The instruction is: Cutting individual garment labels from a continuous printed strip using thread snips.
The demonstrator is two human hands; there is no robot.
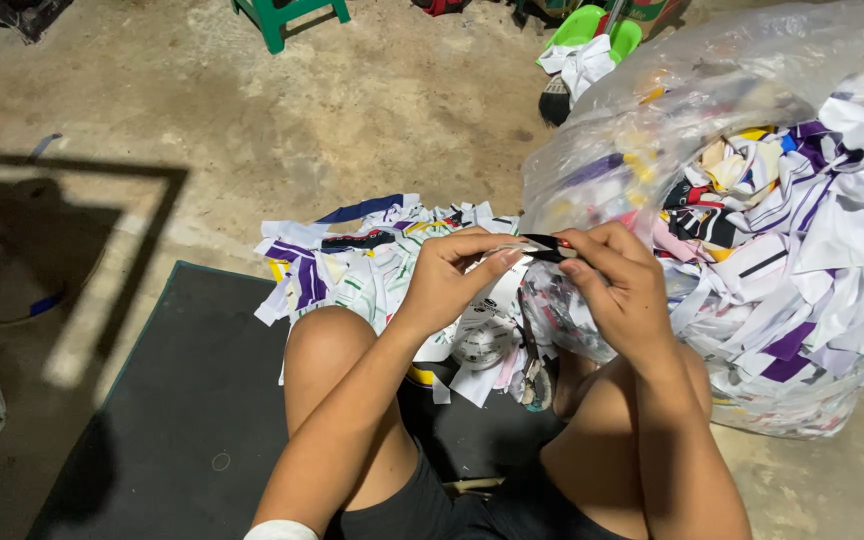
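A thin strip [542,243], dark with a touch of red, sits just right of the frame's centre, pinched between both hands above the person's knees. The left hand [449,283] has its fingers curled closed on the strip's left end, thumb and forefinger meeting at the tip. The right hand [620,285] grips the right end, fingers bent over it and thumb pressed from beneath. The two hands nearly touch at the fingertips.

Directly below the hands lies a pile [377,270] of cut scraps, white with purple, green and yellow bands, spread across the middle of the frame from the left knee up toward the centre. Some scraps lie on the edge of a dark mat [182,420] that fills the lower left and on which the person sits. Scissors [535,365] lie between the knees, just under the right hand, half hidden among scraps.

To the right, a big clear bag [652,120] fills the upper and middle right of the frame, stuffed with the same striped scraps, touching the right leg. Beyond it, at top centre, stand a green dustpan [582,25] and a dark brush [554,100]. A green stool [287,15] shows at the top edge, left of centre. The concrete floor [352,110] covers the rest, with a hard shadow at the left.
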